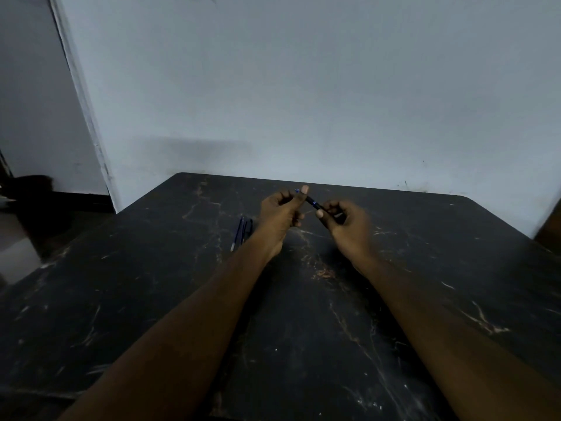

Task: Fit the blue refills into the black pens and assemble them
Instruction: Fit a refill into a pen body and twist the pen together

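- Centrally, in the head view, the left hand (280, 212) and the right hand (344, 221) met just above the middle of the frame, over the far part of the black table (151, 299).
- Held item: one black pen (312, 204), slanting from upper left to lower right between the two hands, clear of the table top.
- Left hand: fingers curled, thumb and forefinger pinching the pen's upper end; a small blue tip, probably the refill's end, showed by the thumbnail.
- Right hand: fingers folded, pinching the pen's lower end.
- Step in hand, as a judgement: joining or closing the barrel around a refill; the joint itself was too small to read.
- Stock left of the hands, centre-left of frame: a few thin blue refills and pens (241, 232) lying side by side on the table; the count was unclear.
- Risks: crooked alignment could jam or bend the refill; a loosened pinch would drop the pen; dim light and a dark surface would hide small fallen parts.
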Demonstrator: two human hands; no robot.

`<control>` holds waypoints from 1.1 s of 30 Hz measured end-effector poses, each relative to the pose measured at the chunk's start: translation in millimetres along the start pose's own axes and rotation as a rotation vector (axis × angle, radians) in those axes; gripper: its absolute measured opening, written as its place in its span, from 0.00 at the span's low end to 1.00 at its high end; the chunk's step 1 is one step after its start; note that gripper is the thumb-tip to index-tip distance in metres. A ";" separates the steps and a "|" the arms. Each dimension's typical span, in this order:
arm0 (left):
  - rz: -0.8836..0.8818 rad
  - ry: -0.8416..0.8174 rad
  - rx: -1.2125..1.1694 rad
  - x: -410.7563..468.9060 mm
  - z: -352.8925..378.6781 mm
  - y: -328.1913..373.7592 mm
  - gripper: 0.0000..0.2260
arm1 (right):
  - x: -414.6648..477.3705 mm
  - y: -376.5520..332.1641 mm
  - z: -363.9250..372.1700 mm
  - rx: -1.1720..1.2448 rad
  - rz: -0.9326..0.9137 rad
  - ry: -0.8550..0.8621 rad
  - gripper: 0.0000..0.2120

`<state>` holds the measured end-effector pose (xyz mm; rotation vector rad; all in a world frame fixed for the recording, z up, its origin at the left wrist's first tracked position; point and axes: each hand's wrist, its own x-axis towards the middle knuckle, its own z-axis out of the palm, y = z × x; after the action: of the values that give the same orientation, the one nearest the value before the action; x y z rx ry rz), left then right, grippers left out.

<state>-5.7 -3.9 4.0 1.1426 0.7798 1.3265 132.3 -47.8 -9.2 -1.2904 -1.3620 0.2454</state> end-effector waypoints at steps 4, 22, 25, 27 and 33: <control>0.009 -0.028 -0.013 -0.1 -1.2 -0.1 0.04 | 1.4 3.6 0.7 0.011 0.033 -0.014 0.02; 0.013 -0.001 0.003 1.4 0.2 -1.5 0.09 | 1.1 1.7 -0.6 -0.028 0.011 -0.031 0.04; 0.012 -0.047 -0.010 0.6 -0.8 -1.4 0.09 | 1.4 1.6 -0.9 -0.018 0.036 -0.048 0.05; 0.010 -0.105 -0.042 -1.0 -0.5 1.5 0.06 | 1.4 1.8 -1.0 -0.019 0.034 -0.043 0.06; -0.055 -0.170 -0.174 -2.8 0.1 8.8 0.03 | -0.5 -0.8 -3.1 -0.019 0.011 -0.047 0.05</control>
<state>-8.9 -7.8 11.7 1.0721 0.5572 1.2092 134.2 -50.1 -8.0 -1.3153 -1.4002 0.2727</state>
